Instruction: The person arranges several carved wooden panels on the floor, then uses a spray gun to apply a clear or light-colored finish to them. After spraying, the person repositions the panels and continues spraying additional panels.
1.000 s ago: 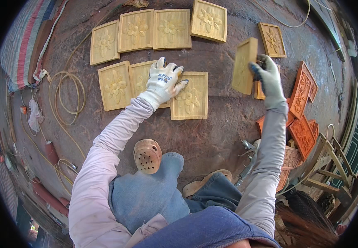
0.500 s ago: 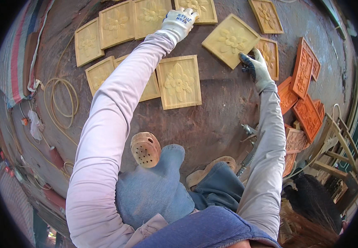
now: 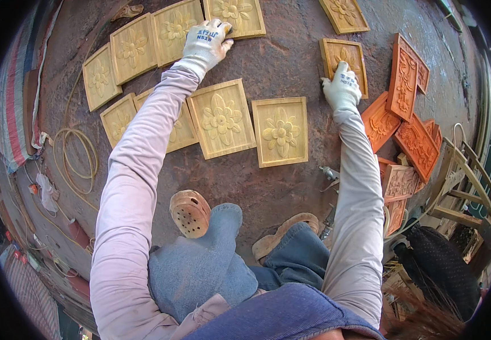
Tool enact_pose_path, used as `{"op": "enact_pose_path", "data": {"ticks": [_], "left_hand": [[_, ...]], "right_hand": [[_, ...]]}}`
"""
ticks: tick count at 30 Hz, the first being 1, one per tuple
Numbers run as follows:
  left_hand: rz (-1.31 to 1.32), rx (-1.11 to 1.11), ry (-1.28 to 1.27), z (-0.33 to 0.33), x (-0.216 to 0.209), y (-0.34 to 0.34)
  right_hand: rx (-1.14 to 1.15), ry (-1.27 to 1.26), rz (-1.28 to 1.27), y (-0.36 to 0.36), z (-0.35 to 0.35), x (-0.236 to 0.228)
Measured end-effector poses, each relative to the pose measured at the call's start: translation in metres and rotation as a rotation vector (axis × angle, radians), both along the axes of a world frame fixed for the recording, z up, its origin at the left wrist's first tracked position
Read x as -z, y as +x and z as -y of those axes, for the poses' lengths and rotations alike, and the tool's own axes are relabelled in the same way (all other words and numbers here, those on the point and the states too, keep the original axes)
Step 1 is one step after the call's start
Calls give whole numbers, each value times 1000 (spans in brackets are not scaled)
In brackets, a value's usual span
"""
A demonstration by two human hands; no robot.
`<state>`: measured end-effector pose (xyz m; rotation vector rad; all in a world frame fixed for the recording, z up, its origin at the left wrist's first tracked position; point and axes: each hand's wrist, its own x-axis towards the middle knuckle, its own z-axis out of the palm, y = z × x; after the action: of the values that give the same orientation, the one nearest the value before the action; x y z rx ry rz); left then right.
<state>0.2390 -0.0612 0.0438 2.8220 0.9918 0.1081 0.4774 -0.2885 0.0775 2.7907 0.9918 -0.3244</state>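
Note:
Both my hands wear white work gloves. My left hand [image 3: 205,45] reaches to the back row, its fingers curled over the lower left corner of a pale carved wooden panel [image 3: 248,24]. Its thumb lies along the near edge. My right hand [image 3: 341,89] grips the near left part of a darker yellow carved panel [image 3: 354,56], covering some of its flower. Between my arms two flower panels lie flat, one tilted [image 3: 221,119] and one straighter [image 3: 280,133]. My left forearm partly hides another panel [image 3: 184,133].
Several pale panels [image 3: 134,48] line the back left. Another yellow panel [image 3: 343,14] lies far right. Reddish carved boards [image 3: 418,147] are piled right, near a wooden frame [image 3: 466,187]. A metal tool [image 3: 329,173] sits by my right forearm; a coiled hose [image 3: 75,153] lies left.
The pale panel my right hand held now lies at the right end of the near row. That hand has moved onto the darker panel. My left hand has shifted slightly left; the view has shifted too.

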Motion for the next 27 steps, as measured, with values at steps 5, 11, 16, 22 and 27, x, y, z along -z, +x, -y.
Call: {"op": "enact_pose_path", "data": {"ticks": [5,11,16,22,27], "left_hand": [[203,17,182,33,-12,-6],[113,-100,173,47,17,-27],[109,-150,83,51,25,-28],[135,-140,24,52,24,-26],[124,-151,11,51,22,-30]], "right_hand": [[-81,158,-14,19,-4,10],[198,850,-988,52,-40,-70],[222,1137,-1499,90,-64,-27],[34,773,-874,108,-120,63],[181,616,124,91,-164,29]]}}
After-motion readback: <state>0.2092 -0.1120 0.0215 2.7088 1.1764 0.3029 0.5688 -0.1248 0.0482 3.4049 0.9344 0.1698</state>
